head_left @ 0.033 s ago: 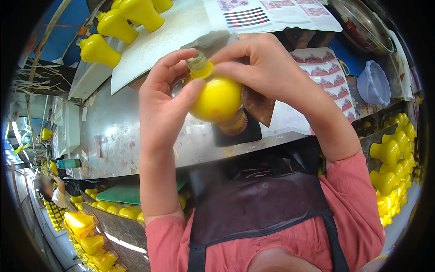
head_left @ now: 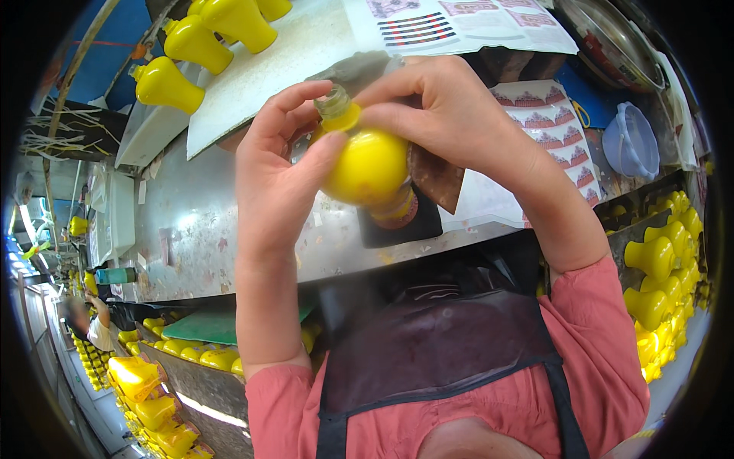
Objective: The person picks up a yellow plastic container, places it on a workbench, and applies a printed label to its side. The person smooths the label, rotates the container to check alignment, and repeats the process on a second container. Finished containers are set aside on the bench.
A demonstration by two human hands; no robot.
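Note:
A glossy yellow bottle (head_left: 365, 170) with a clear glass threaded neck stands, slightly tilted in view, over a dark pad (head_left: 405, 229) at the table's front edge. A reddish patterned band shows around its narrow foot. My left hand (head_left: 287, 153) curves around its left side, the thumb on the shoulder and the index finger by the glass mouth. At the right, my right hand (head_left: 428, 103) presses thumb and fingers against the base of the neck. Whether a small piece lies under those fingertips is hidden. Below the right hand sits a brown flat piece (head_left: 440, 180).
Printed label sheets (head_left: 547, 138) lie to the right, with more at the far side. A light blue bucket (head_left: 631, 141) and a metal basin (head_left: 612, 42) stand beyond. Yellow bottles (head_left: 168, 86) stand far left; several more fill both lower sides. A person (head_left: 95, 325) is at far left.

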